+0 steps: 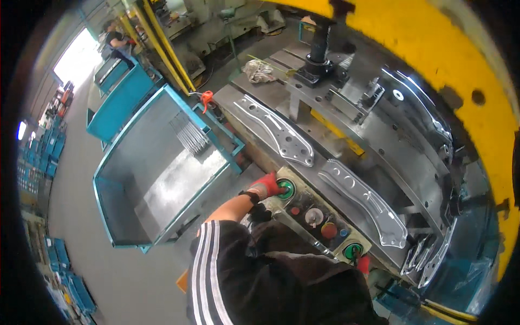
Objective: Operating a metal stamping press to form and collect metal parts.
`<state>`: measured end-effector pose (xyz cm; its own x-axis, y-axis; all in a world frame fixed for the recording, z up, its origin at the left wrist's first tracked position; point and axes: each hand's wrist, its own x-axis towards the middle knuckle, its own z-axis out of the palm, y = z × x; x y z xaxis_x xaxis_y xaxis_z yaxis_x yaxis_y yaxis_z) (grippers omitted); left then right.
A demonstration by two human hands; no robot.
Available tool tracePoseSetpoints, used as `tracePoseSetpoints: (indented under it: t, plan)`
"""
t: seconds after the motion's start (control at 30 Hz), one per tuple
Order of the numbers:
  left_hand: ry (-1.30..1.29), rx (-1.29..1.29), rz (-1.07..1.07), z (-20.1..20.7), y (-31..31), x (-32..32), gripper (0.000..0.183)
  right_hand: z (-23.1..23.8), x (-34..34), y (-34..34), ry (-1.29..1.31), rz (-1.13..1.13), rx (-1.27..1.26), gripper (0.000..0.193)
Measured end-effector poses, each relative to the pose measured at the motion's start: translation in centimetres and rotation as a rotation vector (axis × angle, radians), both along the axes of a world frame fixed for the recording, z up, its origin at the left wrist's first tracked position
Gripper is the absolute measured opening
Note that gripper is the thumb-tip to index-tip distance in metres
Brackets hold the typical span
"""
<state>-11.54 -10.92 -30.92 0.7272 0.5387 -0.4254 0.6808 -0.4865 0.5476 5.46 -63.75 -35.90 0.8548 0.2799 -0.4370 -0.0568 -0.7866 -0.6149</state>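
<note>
My left hand (264, 186), in a red glove, reaches onto the round green button (286, 188) at the upper left end of a control panel (303, 196). Its fingers stretch onto the button and hold nothing. At the panel's lower right end, my right hand (363, 264), also red-gloved, touches a second green button (353, 251); my sleeve and the panel's edge hide most of its fingers. Between the buttons sit a grey rotary knob (314, 217) and a red push button (329, 231). Beyond the panel lie two long stamped metal brackets, one left (276, 130) and one right (365, 200).
A yellow press frame (433, 49) arches over the steel press bed (379, 135). Left stands a blue-rimmed metal bin (127, 211) with stacked parts (189, 136). A crumpled rag (259, 71) lies on the bed. More metal parts (420, 254) sit at right. Another person (116, 42) works far left.
</note>
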Motion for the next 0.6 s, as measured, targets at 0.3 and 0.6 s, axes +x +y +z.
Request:
tracePoseSetpoints:
  t: [0.3, 0.6]
  plan:
    - [-0.152, -0.081, -0.009, -4.4, 1.2, 0.0, 0.091, 0.5, -2.3, 1.4, -0.151, -0.113, 0.335, 0.033]
    - [-0.137, -0.101, -0.097, -7.2, 3.1, -0.6, 0.077, 18.9, 0.4, 9.2, -0.446, 0.337, -0.295, 0.059]
